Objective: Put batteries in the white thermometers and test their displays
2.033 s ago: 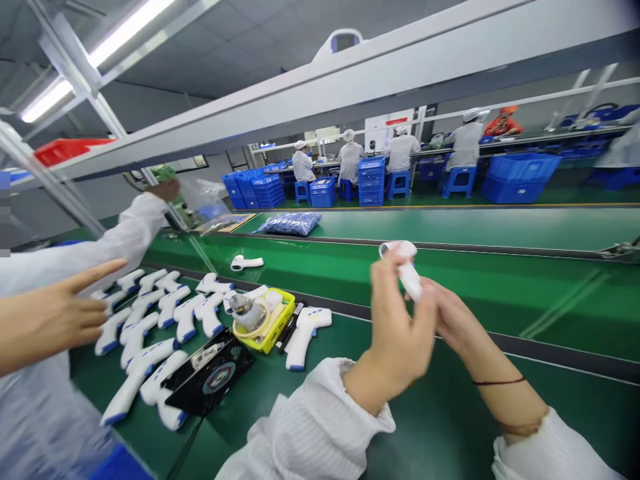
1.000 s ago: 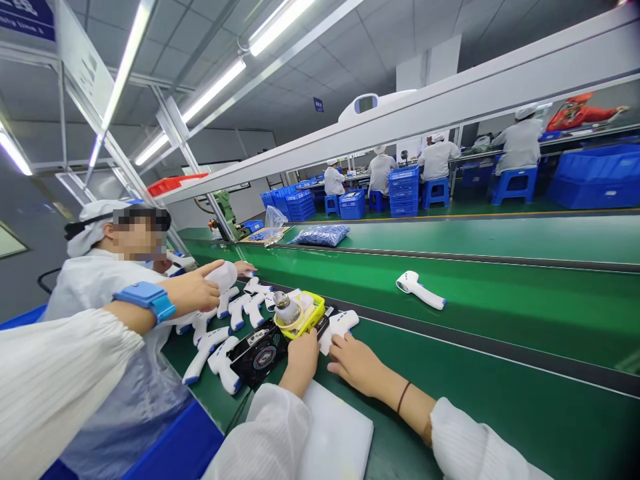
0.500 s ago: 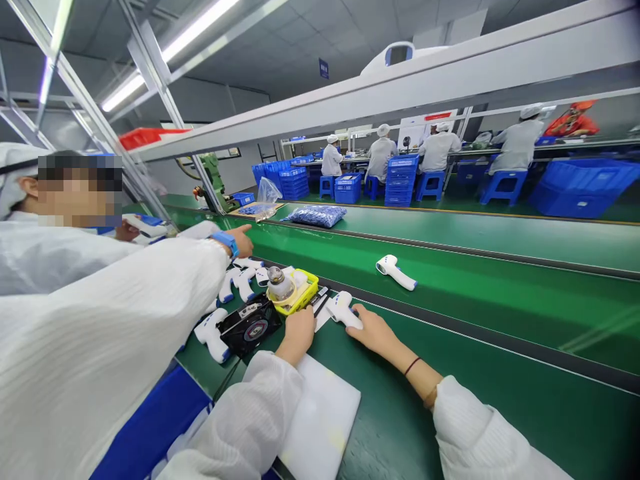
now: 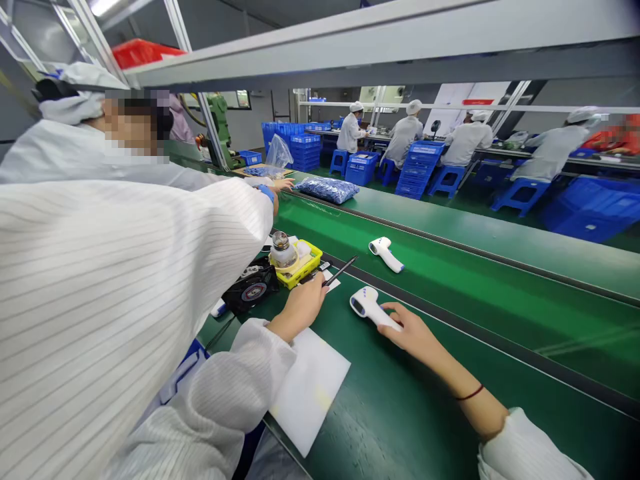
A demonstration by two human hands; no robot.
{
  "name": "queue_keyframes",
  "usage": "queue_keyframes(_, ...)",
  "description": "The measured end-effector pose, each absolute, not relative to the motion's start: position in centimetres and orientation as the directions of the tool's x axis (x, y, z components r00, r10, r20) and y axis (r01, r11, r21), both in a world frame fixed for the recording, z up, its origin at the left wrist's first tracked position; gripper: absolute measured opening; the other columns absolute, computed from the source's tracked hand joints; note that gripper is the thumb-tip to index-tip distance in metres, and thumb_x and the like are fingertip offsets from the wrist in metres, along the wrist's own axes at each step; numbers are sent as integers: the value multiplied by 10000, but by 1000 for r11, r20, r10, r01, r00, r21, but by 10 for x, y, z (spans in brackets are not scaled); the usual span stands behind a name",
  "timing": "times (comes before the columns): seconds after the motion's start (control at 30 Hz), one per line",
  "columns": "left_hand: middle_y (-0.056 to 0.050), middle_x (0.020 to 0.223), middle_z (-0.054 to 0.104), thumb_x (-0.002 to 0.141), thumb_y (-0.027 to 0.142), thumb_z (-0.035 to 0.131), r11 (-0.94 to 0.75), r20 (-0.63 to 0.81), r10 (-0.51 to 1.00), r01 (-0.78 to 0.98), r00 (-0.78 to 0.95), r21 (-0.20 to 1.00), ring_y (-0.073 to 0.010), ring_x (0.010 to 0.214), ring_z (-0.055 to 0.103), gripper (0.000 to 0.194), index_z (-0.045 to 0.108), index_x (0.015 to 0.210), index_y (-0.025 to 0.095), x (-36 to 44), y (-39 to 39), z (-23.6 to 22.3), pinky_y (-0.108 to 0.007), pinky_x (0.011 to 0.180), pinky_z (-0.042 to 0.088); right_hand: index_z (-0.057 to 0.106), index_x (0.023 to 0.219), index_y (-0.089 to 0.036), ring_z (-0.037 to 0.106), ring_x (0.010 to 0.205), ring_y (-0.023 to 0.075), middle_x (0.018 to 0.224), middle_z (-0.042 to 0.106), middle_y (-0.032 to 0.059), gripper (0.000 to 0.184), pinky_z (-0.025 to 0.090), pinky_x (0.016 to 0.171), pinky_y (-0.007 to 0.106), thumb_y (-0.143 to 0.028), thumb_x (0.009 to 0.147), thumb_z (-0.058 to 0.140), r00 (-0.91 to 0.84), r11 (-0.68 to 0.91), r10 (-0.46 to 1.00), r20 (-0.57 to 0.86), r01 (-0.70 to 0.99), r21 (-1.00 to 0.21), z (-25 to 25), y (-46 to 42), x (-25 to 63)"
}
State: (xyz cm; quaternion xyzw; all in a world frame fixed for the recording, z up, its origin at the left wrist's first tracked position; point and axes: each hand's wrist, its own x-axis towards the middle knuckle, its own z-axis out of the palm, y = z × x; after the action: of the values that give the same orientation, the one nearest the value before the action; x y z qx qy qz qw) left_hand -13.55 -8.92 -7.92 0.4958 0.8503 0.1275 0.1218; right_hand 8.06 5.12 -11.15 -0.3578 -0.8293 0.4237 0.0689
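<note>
My left hand is closed around a thin black pointed tool, whose tip points up and to the right; whether it is a pen or tweezers I cannot make out. In my right hand is the handle of a white infrared thermometer, its display end turned to the left. A second infrared thermometer lies beyond it on the green conveyor belt. Just left of my left hand are a yellow basket with a bottle in it and a black fan. Below that hand lies a white foam sheet.
A co-worker's white sleeve crosses the left side, and their hand reaches over the belt near a bag of blue parts. A shelf beam runs overhead. Other people sit at a far bench among blue crates.
My right hand has moved the held thermometer right, away from the basket. My left hand now has the black tool raised. The co-worker has leaned farther in, reaching toward the bags.
</note>
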Motion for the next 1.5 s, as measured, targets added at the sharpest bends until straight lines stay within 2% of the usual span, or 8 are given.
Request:
queue_keyframes(0.17, -44, 859, 674, 1033, 331, 343, 244, -84, 969, 834, -234, 495, -205, 756, 663, 241, 478, 1169, 185, -99, -99, -65, -266, 655, 454, 567, 1167, -187, 575, 891, 257, 983, 623, 99, 429, 431, 757, 367, -404, 802, 632, -805, 624, 590, 63, 404, -669, -101, 20, 88)
queue_keyframes(0.33, -37, 897, 632, 1000, 313, 412, 52, -75, 997, 733, -1, 679, -176, 748, 619, 151, 507, 1022, 198, -59, -101, -63, -259, 669, 446, 489, 903, -203, 337, 475, 90, 549, 384, -68, 402, 282, 459, 211, -592, 870, 584, -788, 19, 613, -66, 99, -995, -81, -4, 86)
queue_keyframes(0.47, 34, 690, 432, 1015, 398, 321, 84, -125, 968, 187, 218, 979, -78, 468, 405, 262, 403, 874, 193, -51, -104, -54, -207, 461, 354, 433, 741, -189, 215, 456, 39, 532, 279, -97, 421, 204, 434, 164, -495, 844, 703, -752, -181, 654, -88, -42, -983, -53, -17, 93)
queue_keyframes(0.6, 78, 611, 286, 1000, 527, 339, 220, -73, 808, -184, 585, 958, -60, 420, 337, 366, 363, 841, 198, -61, -112, -37, -189, 424, 307, 442, 692, -186, 262, 446, 44, 531, 355, -76, 357, 209, 402, 152, -292, 791, 769, -541, -90, 834, 109, -329, -940, -16, 8, 108)
queue_keyframes(0.7, 35, 665, 419, 1022, 498, 272, 123, -143, 915, 77, 377, 989, -117, 555, 520, 365, 380, 846, 197, -73, -106, -41, -236, 541, 399, 510, 755, -202, 359, 450, 72, 535, 438, -57, 238, 313, 416, 184, -281, 793, 732, -319, 160, 886, 337, -473, -867, -9, 37, 114)
queue_keyframes(0.87, -100, 1066, 535, 855, 363, 671, 250, -29, 949, 694, -313, 675, -295, 1059, 548, 319, 404, 883, 190, -93, -64, -91, -409, 885, 447, 509, 888, -230, 561, 561, 143, 613, 574, -27, 197, 423, 532, 270, -318, 822, 672, -477, 212, 842, 252, -136, -968, -55, 44, 99)
queue_keyframes(1.2, -86, 1309, 603, 793, 215, 728, 20, -78, 987, 380, 138, 925, -197, 1183, 577, 360, 436, 1002, 196, -98, -48, -134, -306, 996, 443, 442, 729, -214, 442, 524, 102, 610, 462, -50, 149, 335, 522, 255, -151, 763, 573, -598, 254, 761, 253, -84, -964, -125, 40, 90)
queue_keyframes(1.5, -87, 1281, 617, 789, 245, 715, -3, -60, 981, 322, 187, 947, -234, 1152, 579, 337, 428, 956, 194, -103, -44, -134, -341, 983, 431, 437, 651, -203, 372, 547, 104, 592, 427, -43, 124, 286, 536, 256, -155, 700, 540, -609, 241, 762, 220, -49, -969, -148, 28, 82)
